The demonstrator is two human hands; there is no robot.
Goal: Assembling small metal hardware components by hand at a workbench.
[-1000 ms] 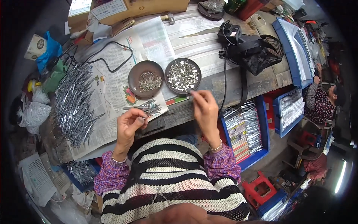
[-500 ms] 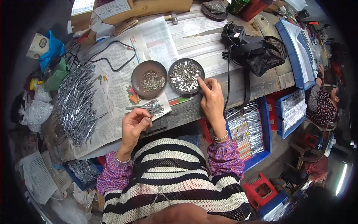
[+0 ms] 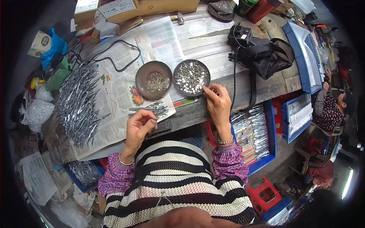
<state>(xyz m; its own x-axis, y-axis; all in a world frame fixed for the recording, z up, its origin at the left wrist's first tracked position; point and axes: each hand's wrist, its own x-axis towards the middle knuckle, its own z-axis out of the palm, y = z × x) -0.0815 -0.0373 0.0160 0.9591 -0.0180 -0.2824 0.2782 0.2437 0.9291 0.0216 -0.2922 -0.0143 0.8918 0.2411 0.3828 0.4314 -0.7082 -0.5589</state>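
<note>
Two round dark dishes stand side by side on the newspaper. The left dish (image 3: 142, 72) holds small wire-like metal pieces; the right dish (image 3: 176, 86) is strewn with small shiny silver discs. At the right dish's near right rim, my right hand (image 3: 219, 102) has its thumb and forefinger drawn together; anything between them is too small to make out. My left hand (image 3: 137, 127) is pinched closed just below the left dish, and its fingertips hide what they hold. Several thin grey metal strips (image 3: 159, 110) lie right beyond its fingers, on the paper's edge.
A large heap of silver metal strips (image 3: 78, 106) covers the newspaper (image 3: 118, 91) on the left. Behind are a black cable (image 3: 110, 57), a hammer (image 3: 180, 18) and a cardboard box (image 3: 152, 9). A black mesh bag (image 3: 268, 57) lies right; blue trays (image 3: 274, 133) sit beyond the table edge.
My right hand has drawn back slightly toward me, from over the discs to the dish's rim. My left hand stays pinched in nearly the same place.
</note>
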